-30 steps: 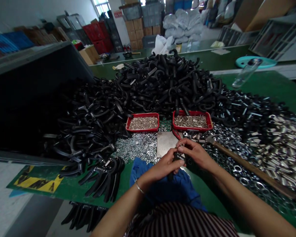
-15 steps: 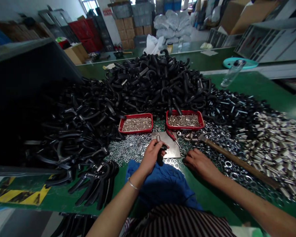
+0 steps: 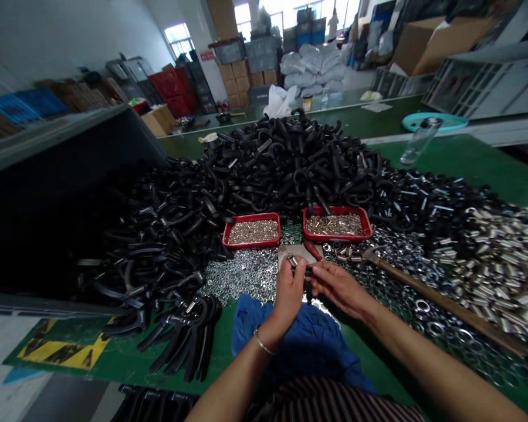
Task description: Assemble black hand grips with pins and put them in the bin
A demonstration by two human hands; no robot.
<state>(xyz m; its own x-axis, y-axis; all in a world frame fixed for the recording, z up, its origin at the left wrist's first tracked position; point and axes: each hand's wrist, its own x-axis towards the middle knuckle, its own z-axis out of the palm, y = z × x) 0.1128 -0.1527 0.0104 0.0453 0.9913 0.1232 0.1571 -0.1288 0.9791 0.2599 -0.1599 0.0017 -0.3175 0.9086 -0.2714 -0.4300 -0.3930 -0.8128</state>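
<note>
My left hand (image 3: 289, 293) is closed round a small black part (image 3: 308, 272) with a shiny ribbed metal piece, like a coil spring, (image 3: 293, 259) at its upper end. My right hand (image 3: 337, 286) meets it from the right, thumb and forefinger pinched together at the black part. Whatever sits between those right fingertips is too small to make out. Both hands are above the near edge of a flat metal plate (image 3: 286, 252). Red-handled pliers or a similar tool (image 3: 312, 250) lie on the plate. A blue cloth (image 3: 305, 340) is spread below my wrists.
Two red trays, left (image 3: 251, 243) and right (image 3: 338, 237), hold small metal pieces. Black curved handles (image 3: 268, 158) are heaped behind and leftward. Loose washers (image 3: 242, 272) surround the plate. On the right lie a wooden-handled hammer (image 3: 444, 300) and many metal springs (image 3: 501, 269).
My right hand has lifted from the table beside the washers and come left to the black part. My left hand has turned, tilting the metal piece. The camera view has shifted.
</note>
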